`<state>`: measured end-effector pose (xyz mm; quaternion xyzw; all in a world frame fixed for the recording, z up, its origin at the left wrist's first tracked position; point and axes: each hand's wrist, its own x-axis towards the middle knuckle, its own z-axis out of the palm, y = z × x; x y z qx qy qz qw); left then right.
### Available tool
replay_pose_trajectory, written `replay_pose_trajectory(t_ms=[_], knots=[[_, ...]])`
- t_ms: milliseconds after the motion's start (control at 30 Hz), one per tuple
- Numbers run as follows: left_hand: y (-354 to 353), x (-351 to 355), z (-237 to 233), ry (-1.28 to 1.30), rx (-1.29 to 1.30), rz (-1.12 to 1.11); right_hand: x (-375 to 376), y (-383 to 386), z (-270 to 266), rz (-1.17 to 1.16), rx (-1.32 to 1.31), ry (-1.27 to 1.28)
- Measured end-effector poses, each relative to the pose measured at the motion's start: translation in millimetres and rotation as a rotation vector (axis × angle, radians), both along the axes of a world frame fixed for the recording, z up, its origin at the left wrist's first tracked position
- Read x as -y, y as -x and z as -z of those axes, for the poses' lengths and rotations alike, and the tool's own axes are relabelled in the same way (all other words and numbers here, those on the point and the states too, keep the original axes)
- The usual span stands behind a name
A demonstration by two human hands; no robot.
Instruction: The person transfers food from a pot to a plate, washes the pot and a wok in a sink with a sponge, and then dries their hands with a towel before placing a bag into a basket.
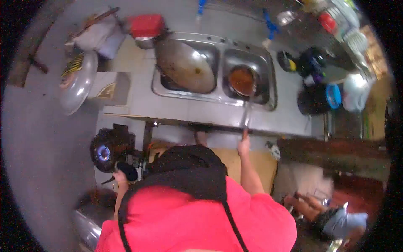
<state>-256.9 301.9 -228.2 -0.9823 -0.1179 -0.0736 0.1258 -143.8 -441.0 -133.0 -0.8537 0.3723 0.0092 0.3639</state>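
Note:
My right hand (243, 145) is closed round the end of a long handle. At its far end is a round long-handled pan (242, 81), reddish-brown inside, over the right basin of the steel sink (184, 97). Off to the left, my left hand (120, 175) is down beside a dark rounded object (127, 171). Its fingers look closed, but blur hides what they grip. Close by, a black gas burner (104, 152) shows a blue flame. A large, stained metal wok or basin (187, 67) leans in the left basin.
A red container (146, 25) stands behind the sink on the left. To the right are a black bucket (312, 100) and a white jug (356, 92). A metal lid (79, 84) is at the far left. Another person (342, 222) is at lower right.

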Motion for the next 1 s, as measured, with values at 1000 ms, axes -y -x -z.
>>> replay_pose_trajectory(t_ms=[1000], knots=[[-131.3,169.6,-155.1,0.773,0.164,-0.652,40.1,4.4,-25.3,-0.033,-0.013,-0.162]])
